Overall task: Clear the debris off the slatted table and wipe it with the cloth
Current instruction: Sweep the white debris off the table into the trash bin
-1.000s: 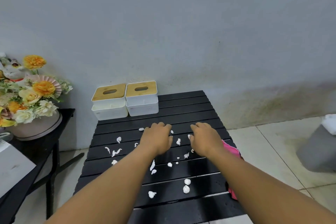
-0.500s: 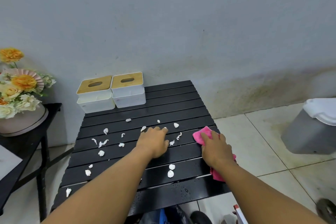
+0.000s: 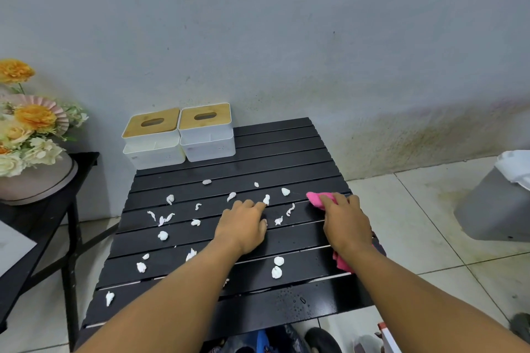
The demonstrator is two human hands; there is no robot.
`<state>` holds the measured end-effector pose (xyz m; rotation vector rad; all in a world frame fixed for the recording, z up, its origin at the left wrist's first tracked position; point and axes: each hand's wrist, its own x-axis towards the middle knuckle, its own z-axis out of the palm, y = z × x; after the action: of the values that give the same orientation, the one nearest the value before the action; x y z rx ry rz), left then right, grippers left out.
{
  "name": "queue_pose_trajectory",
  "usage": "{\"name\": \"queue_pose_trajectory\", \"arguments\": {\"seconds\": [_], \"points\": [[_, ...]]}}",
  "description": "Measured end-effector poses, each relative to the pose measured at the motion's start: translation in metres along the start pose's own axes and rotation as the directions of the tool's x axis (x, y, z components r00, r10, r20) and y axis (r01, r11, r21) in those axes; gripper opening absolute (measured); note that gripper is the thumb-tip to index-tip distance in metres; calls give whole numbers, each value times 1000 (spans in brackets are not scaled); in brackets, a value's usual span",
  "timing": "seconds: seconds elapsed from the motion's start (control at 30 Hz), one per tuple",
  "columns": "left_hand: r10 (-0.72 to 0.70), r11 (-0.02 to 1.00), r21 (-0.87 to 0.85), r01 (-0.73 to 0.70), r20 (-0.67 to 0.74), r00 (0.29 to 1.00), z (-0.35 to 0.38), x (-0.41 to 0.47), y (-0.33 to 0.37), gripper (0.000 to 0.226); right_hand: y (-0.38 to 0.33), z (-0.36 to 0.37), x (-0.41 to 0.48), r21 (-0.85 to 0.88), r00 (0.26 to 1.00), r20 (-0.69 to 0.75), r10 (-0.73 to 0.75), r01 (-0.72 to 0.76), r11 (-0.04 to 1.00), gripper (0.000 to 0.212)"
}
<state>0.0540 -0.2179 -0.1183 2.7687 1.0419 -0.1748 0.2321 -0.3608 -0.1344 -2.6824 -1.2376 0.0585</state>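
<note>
- A black slatted table [image 3: 286,152] is seen against a grey wall. Its slats run from left to right, and water droplets are seen on the slat at the near edge.
- Two white plastic boxes with slotted bamboo lids [image 3: 177,135] are placed side by side at the far left corner of the surface.
- The left hand [image 3: 243,226] is rested near the middle of the surface, knuckles up and fingers curled downward. One of the small white crumpled scraps [image 3: 266,199] is touched by its index fingertip. Whether anything is held under the palm cannot be told.
- The right hand [image 3: 345,223] is laid palm down at the right edge, with the fingers extended and pressed onto the cloth rather than closed round it.
- The bright pink crumpled cloth [image 3: 317,198] is spread along the right edge. One end is shown beyond the fingertips and the other beside the wrist, and the middle is covered by the hand.
- The scraps are scattered over the middle and left of the surface, down to the near left corner. Two are seen together between the forearms.
</note>
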Motion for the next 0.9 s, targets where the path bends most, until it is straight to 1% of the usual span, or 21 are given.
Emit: {"name": "queue_pose_trajectory", "arguments": {"seconds": [0.13, 0.27, 0.33, 0.43, 0.47, 0.53, 0.6, 0.63, 0.7, 0.8, 0.9], "points": [[-8, 1000, -13, 8, -69, 998, 2, 4, -15, 38, -25, -3, 35, 71, 991, -87, -103, 109, 992, 46], [-19, 1000, -10, 18, -110, 994, 3, 9, -34, 36, -55, -7, 73, 115, 959, -152, -239, 257, 959, 38], [-24, 1000, -3, 24, -130, 991, 4, 12, -43, 35, -66, -6, 88, 133, 941, -158, -298, 319, 938, 33], [-30, 1000, -7, 30, -156, 987, 4, 15, -54, 36, -77, 2, 103, 164, 927, -117, -357, 373, 913, 32], [-36, 999, -5, 35, -159, 987, 4, 16, -57, 35, -79, 6, 106, 177, 925, -95, -367, 379, 908, 33], [-35, 999, -4, 35, -164, 986, 6, 17, -63, 36, -81, 15, 108, 186, 931, -6, -366, 360, 914, 37], [-32, 999, -20, 29, -172, 985, 10, 17, -68, 38, -83, 22, 105, 149, 931, 117, -346, 328, 933, 47], [-32, 999, -33, 27, -178, 983, 12, 17, -69, 40, -83, 26, 102, 119, 929, 155, -336, 320, 940, 52], [-32, 999, -49, 22, -201, 979, 18, 16, -71, 43, -84, 30, 99, 91, 932, 174, -318, 307, 947, 57], [-23, 998, -63, 8, -243, 970, 24, 14, -73, 46, -84, 31, 101, 152, 940, 151, -307, 284, 947, 56], [-14, 998, -64, -2, -255, 967, 31, 11, -75, 47, -83, 33, 100, 182, 940, 129, -317, 292, 939, 51]]}}
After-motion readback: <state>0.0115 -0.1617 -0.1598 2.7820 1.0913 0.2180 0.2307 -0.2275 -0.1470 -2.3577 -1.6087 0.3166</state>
